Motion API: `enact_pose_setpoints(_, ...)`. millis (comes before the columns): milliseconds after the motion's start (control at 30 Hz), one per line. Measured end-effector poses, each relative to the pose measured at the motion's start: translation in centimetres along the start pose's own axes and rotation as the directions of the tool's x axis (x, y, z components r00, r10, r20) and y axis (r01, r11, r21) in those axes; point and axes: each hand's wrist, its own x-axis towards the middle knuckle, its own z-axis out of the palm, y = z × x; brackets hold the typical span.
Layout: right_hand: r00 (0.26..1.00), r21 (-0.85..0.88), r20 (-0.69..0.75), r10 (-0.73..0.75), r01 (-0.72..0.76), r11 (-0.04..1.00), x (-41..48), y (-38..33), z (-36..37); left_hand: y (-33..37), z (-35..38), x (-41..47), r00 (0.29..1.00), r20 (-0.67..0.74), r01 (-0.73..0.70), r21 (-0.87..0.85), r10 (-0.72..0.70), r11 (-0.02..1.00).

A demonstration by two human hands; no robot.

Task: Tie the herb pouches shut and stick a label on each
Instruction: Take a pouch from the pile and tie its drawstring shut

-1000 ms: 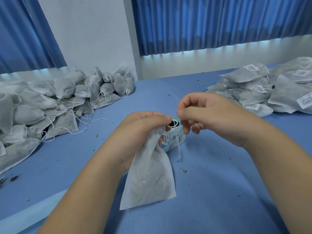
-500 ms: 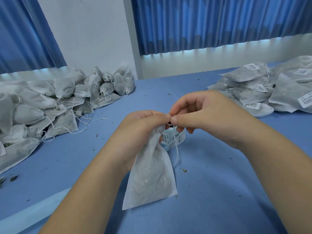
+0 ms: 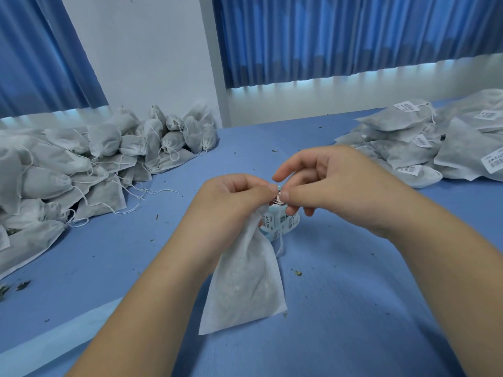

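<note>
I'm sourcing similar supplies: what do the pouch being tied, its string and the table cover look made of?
Pouch: likely white non-woven fabric, matte, with fine dimpled texture and soft creases. String: thin white thread, cotton or polyester by look; hangs limp. Table cover: blue matte sheet, faintly textured, possibly non-woven too.

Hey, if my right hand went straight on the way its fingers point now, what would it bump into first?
Most likely the left hand, gripping the pouch neck just ahead of where the right hand pinches the string; depth is unclear.
</note>
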Motion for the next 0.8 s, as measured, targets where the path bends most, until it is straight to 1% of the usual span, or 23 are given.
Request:
enact_pose_setpoints(133,1.000,0.008,-0.006,0.005,-0.005,1.000,-0.01,-0.06,-0.01,0.00,-0.05,-0.02,1.000,0.004,-0.002,0.018,0.002,1.000)
enact_pose_setpoints(300,1.000,-0.008,-0.025,0.016,-0.016,1.000,0.07,-0.04,0.02,0.00,-0.03,0.05,1.000,-0.012,-0.012,0.083,0.013,0.996)
enact_pose_setpoints(567,0.999,-0.114,-0.041,0.009,-0.014,0.993,0.10,0.17,0.37,-0.27,-0.08,0.21,0.991,0.080,0.093,0.122,-0.103,0.988)
enact_pose_setpoints(633,0.999,-0.114,-0.042,0.007,-0.011,0.993,0.09,0.18,0.41,-0.27,-0.22,0.19,0.984,0.115,0.127,0.078,-0.135,0.989)
enact_pose_setpoints(700,0.999,-0.096,-0.051,-0.011,0.006,0.995,0.05,0.11,0.35,-0.24,-0.39,0.18,0.969,0.174,0.182,-0.036,-0.173,0.983)
enact_pose_setpoints(800,0.995,-0.099,-0.068,-0.072,0.065,0.993,-0.09,-0.09,0.25,-0.26,-0.69,0.30,0.925,0.300,0.300,-0.207,-0.232,0.931)
